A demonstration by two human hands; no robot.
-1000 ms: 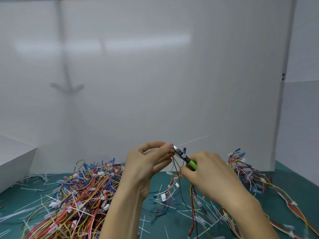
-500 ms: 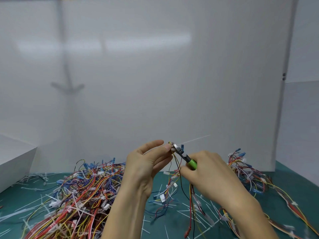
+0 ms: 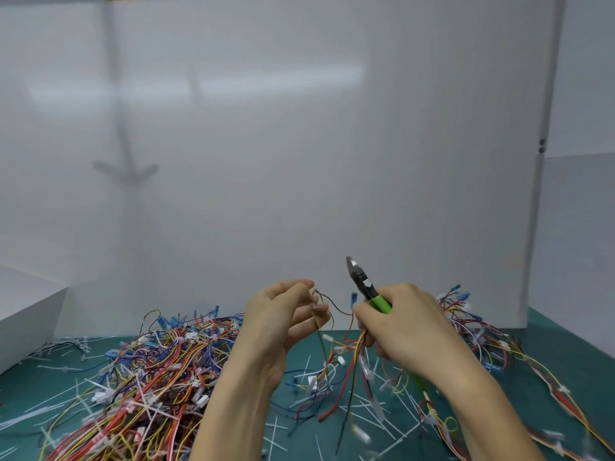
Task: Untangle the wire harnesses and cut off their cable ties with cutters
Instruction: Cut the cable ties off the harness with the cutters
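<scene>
My right hand (image 3: pixel 404 331) grips green-handled cutters (image 3: pixel 364 286), their metal jaws pointing up and left, clear of the wires. The same hand also holds a bundle of coloured wires (image 3: pixel 352 354) that hangs down to the green mat. My left hand (image 3: pixel 283 319) pinches thin wire ends (image 3: pixel 324 302) of that harness between thumb and fingers. A dark wire arcs between the two hands.
A big tangled heap of wire harnesses (image 3: pixel 149 377) lies at the left on the green mat (image 3: pixel 592 347). More harnesses (image 3: pixel 472 324) lie at the right. Cut white cable ties (image 3: pixel 382 410) litter the mat. A white box (image 3: pixel 30 311) stands far left, white panels behind.
The cutters have lifted away from the wires at my left fingertips, and their jaws now point upward. My hands have drawn slightly apart. The long white cable tie tail is gone.
</scene>
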